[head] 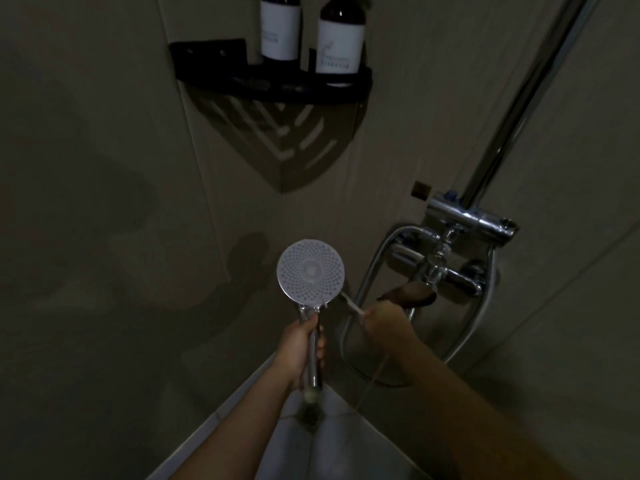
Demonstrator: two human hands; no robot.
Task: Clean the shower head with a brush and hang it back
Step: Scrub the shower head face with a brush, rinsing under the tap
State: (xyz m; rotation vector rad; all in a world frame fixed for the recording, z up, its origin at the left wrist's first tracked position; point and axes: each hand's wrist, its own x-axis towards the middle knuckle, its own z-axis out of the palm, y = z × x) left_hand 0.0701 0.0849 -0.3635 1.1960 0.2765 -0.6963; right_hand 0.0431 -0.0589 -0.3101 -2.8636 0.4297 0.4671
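A round shower head (310,270) with a white dotted face points up toward me in the dim shower corner. My left hand (302,344) grips its chrome handle just below the head. My right hand (384,322) holds a thin white brush (351,305), whose tip touches the lower right rim of the face. The metal hose (363,289) loops from the handle's base around to the mixer.
The chrome mixer tap (446,268) and riser pole (519,109) are on the right wall. A black corner shelf (277,86) above carries two dark bottles (341,36). The white tub corner (332,434) lies below my arms.
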